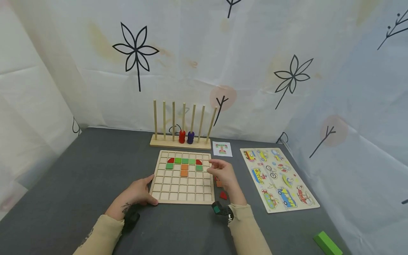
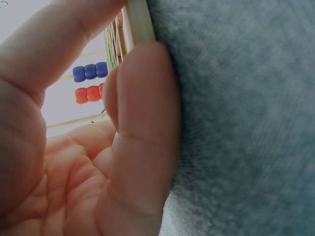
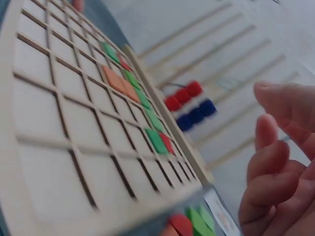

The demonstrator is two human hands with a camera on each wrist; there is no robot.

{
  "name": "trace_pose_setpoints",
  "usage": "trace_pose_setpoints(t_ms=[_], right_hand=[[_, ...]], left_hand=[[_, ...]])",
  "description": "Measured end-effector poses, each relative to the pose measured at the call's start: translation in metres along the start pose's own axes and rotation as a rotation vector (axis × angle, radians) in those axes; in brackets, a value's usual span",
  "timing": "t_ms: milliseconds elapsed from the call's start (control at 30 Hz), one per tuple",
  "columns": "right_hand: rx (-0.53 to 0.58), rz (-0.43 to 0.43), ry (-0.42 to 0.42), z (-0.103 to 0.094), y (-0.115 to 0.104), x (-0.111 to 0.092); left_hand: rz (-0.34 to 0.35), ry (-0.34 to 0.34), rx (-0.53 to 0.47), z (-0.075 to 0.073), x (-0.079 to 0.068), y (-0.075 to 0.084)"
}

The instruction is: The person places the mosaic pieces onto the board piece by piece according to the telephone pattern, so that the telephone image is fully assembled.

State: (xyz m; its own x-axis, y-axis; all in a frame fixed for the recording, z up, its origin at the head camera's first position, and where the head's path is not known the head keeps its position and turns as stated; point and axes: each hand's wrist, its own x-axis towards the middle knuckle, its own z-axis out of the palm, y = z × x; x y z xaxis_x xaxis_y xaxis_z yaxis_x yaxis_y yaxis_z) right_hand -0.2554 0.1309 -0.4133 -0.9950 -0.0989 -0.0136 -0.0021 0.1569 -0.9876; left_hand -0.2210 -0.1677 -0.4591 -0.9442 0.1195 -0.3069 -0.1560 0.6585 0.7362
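Note:
A wooden grid board (image 1: 173, 196) lies flat on the dark table. In its upper rows sit green squares (image 1: 177, 160), orange squares (image 1: 183, 173) and a red rounded piece (image 1: 199, 162) at either end. Against the board's lower left edge rests my left hand (image 1: 137, 193), thumb and forefinger spread apart. My right hand (image 1: 225, 175) hovers by the right edge, its fingers loosely bent; the right wrist view shows nothing between them. Beneath and beside it are loose pieces, including an orange one (image 1: 219, 183) and a red one (image 1: 223, 195), partly hidden by the hand.
Behind the board stands a wooden peg rack (image 1: 165, 142) with red beads (image 1: 182, 137) and dark blue beads (image 1: 190, 137). A pattern card (image 1: 222, 149) lies beside it. Further right are a vehicle picture puzzle (image 1: 280, 179) and a green block (image 1: 327, 243) near the front.

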Motion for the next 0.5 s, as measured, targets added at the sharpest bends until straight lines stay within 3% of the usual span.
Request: trace_pose_setpoints(t_ms=[100, 200, 367, 500], right_hand=[[-0.062, 0.048, 0.055, -0.022, 0.015, 0.003], [-0.192, 0.106, 0.091, -0.039, 0.033, 0.007], [-0.352, 0.199, 0.1, -0.049, 0.044, 0.005], [-0.399, 0.201, 0.063, -0.05, 0.051, 0.004]], left_hand=[[0.002, 0.001, 0.002, 0.0, 0.0, 0.0], [0.002, -0.001, 0.007, -0.001, -0.001, 0.0], [0.006, -0.01, 0.008, -0.002, -0.004, 0.002], [-0.004, -0.01, -0.006, -0.001, -0.003, 0.003]])
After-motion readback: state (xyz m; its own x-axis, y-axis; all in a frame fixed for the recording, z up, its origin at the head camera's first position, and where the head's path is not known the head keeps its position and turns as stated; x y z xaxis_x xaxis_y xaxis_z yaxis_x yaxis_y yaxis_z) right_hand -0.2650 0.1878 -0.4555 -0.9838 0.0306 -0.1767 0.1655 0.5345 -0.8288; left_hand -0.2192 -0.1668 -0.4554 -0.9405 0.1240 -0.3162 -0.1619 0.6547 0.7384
